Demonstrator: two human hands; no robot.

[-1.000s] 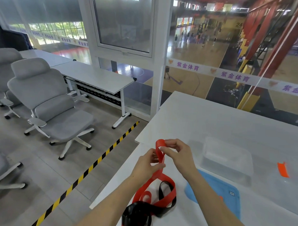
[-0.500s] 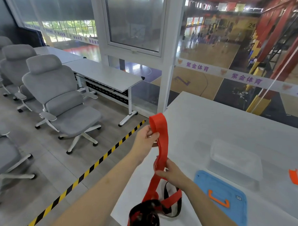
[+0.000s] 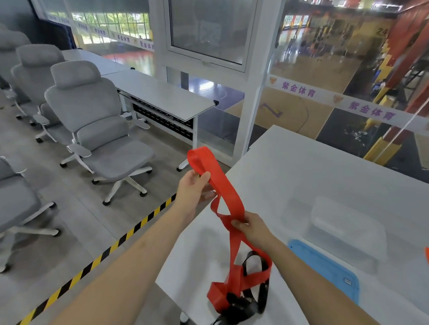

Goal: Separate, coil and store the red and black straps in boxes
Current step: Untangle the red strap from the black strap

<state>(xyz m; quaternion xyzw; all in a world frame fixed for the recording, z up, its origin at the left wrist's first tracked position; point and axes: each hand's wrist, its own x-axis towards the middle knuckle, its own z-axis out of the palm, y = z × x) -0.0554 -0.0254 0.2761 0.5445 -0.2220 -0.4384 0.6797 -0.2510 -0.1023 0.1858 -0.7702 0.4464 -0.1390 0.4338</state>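
Left hand [image 3: 195, 188] raised higher, right hand [image 3: 251, 228] lower; both pinching red strap [image 3: 223, 187], stretched diagonally.

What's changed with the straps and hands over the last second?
The left hand has lifted the red strap end up and away, while the right hand slid down to pinch it lower, stretching it out. The black strap is still tangled with it on the table; the clear box and blue lid haven't moved.

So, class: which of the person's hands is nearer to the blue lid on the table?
Right. The right hand pinches the red strap low over the table, just left of the blue lid. The left hand holds the strap's upper loop, higher up and farther left.
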